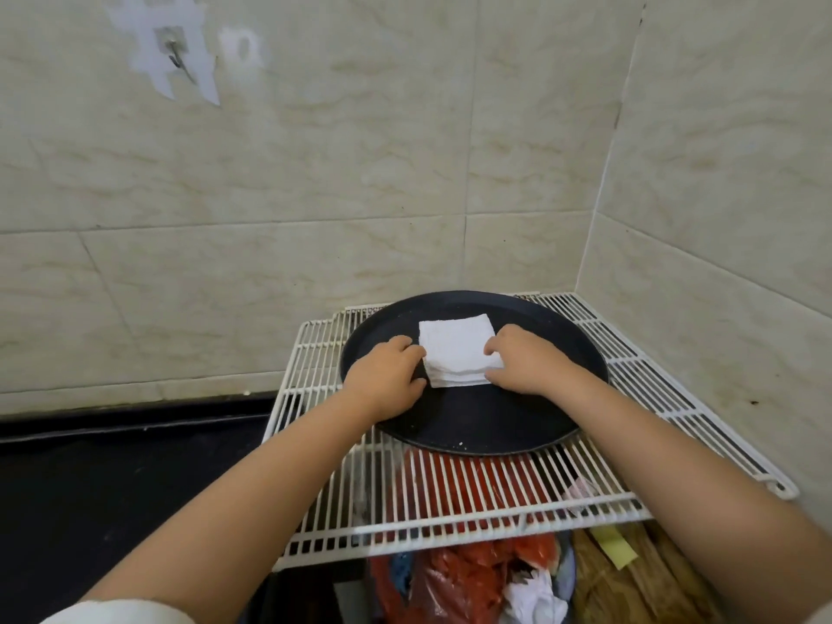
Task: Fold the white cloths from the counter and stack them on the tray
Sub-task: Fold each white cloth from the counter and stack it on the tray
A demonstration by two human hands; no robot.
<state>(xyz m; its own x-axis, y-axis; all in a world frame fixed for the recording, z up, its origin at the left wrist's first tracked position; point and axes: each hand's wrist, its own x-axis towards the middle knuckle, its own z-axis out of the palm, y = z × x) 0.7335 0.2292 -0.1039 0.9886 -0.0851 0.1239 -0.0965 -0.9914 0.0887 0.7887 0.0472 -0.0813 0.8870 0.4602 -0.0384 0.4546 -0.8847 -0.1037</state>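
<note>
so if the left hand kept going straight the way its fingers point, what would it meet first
The stack of folded white cloths: the left hand already has its fingertips at the stack's left edge on the tray.

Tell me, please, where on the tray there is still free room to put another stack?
The tray is bare in front, between the cloths and its near rim, and along the far right rim. The middle is crowded: left hand and right hand flank the stack.
</note>
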